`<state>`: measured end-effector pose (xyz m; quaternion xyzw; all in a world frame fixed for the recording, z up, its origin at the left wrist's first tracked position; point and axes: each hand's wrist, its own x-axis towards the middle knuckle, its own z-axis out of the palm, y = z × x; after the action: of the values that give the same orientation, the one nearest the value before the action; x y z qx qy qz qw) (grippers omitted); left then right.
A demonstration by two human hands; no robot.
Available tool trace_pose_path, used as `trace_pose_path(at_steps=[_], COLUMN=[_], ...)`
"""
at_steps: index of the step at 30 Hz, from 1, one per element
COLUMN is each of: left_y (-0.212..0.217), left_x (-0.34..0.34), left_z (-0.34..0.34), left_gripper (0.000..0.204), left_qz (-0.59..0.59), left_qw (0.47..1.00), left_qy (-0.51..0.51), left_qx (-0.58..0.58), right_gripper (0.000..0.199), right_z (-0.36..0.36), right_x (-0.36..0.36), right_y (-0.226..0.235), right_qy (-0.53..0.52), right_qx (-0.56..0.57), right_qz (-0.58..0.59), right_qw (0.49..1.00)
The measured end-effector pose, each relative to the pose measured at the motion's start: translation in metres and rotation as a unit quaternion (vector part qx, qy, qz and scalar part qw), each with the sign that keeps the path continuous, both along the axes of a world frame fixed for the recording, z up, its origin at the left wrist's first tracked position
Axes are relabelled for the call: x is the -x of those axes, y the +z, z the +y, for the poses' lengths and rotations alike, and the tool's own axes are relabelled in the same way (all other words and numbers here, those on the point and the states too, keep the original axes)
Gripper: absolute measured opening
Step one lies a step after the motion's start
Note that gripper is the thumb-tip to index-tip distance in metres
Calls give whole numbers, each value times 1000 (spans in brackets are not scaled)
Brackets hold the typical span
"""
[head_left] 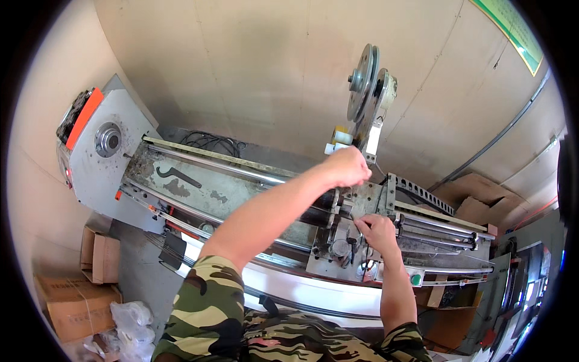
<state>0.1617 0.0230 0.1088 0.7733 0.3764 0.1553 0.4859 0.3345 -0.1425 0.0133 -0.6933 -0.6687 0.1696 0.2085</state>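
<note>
two hands (350,166) (375,231) on one winding machine (241,187)

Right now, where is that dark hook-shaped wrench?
In the head view the hook wrench lies flat on the grey machine bed, left of both hands, near the round hole in the machine's left end plate.

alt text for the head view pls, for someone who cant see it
A person in camouflage sleeves leans over a long grey winding machine, left hand closed near its pulley post, right hand pinching at the carriage. Cardboard boxes sit below left.
</note>
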Motion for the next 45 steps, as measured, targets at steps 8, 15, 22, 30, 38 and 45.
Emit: trace_pose_path(at_steps=[8, 15, 22, 30, 38, 45], left_y=[-77, -185, -272, -280, -260, -250], left_x=[128, 124, 41, 34, 113, 144], left_z=[57, 89, 136, 80, -10, -13], left_gripper=[25, 44, 59, 17, 15, 21], left_qz=[139, 145, 87, -107, 57, -13], left_qw=[975, 983, 981, 980, 981, 985], left_qy=[135, 115, 32, -126, -153, -118], left_qx=[-113, -14, -172, 109, 107, 127], right_gripper=[17, 10, 9, 11, 11, 11], right_z=[-40, -65, -79, -93, -115, -114], right_x=[2, 14, 39, 67, 74, 81], right_y=[19, 31, 49, 70, 84, 93], right_qy=[-5, 6, -11, -80, -36, -17], right_qx=[-44, -15, 30, 119, 180, 166], right_qz=[14, 27, 9, -7, -18, -23], right_qw=[999, 999, 999, 990, 983, 986])
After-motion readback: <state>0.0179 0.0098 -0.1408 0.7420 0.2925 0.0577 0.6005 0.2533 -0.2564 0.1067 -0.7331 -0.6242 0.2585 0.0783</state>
